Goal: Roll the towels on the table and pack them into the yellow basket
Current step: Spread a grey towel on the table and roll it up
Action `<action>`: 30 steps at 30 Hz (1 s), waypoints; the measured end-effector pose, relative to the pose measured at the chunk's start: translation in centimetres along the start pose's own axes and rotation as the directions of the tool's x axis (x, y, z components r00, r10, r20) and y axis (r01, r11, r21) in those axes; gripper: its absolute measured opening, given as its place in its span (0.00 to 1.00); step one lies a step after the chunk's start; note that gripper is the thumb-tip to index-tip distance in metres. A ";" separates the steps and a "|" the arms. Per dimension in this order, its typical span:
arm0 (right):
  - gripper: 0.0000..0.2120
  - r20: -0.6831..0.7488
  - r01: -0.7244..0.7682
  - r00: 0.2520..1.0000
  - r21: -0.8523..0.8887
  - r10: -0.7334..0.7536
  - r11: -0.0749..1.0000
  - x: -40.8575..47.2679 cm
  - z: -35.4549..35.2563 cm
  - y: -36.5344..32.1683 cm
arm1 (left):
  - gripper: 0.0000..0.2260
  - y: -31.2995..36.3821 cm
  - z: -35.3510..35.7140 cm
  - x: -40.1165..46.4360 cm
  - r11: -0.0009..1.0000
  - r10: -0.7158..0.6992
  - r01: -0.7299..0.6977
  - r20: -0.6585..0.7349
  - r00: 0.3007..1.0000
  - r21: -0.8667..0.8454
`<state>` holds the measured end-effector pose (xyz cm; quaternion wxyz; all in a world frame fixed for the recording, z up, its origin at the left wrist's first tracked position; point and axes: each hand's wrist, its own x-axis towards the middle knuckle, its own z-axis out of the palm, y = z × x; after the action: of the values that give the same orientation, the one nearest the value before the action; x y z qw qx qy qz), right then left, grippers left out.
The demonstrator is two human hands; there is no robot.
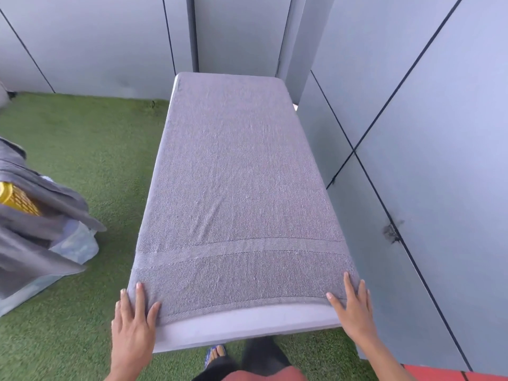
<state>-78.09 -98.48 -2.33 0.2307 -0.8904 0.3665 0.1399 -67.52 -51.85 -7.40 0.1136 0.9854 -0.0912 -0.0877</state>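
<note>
Fingers (pixel 140 294) of the left hand (pixel 132 323) and right hand (pixel 354 312) lie straight and spread on the 2 near corners of the grey towel (pixel 236 174), pinning it flat along the tabletop (pixel 242 323), likely to start rolling; the yellow basket (pixel 16 200) sits on the grass (pixel 90 149) beyond the tabletop's left edge.

1. A grey towel (pixel 236 188) is spread flat and unrolled along the whole tabletop (pixel 247 328), its woven band lying near the near edge.
2. The yellow basket (pixel 18 200) is seen on the grass off the tabletop's left side, largely draped with grey cloth.
</note>
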 end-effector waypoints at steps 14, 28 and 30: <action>0.29 0.104 0.455 0.890 -0.109 -0.445 0.884 0.1 3.2 -14.3 | 0.30 2.5 -3.6 2.5 0.974 -0.159 0.153 -0.021 0.987 -0.169; 0.24 0.147 0.634 0.771 -0.100 -0.619 0.766 -6.6 15.6 -34.8 | 0.24 -7.5 -6.4 4.0 0.964 -0.141 0.135 -0.013 0.990 -0.229; 0.23 0.094 0.585 0.810 -0.088 -0.578 0.806 -6.7 16.5 -38.1 | 0.24 -10.3 -8.2 6.0 0.978 -0.073 0.071 -0.001 0.997 -0.197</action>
<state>-56.67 -62.28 -1.87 0.2233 -0.9666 0.0603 0.1107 -58.50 -41.48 -2.91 0.2078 0.9723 -0.0460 -0.0964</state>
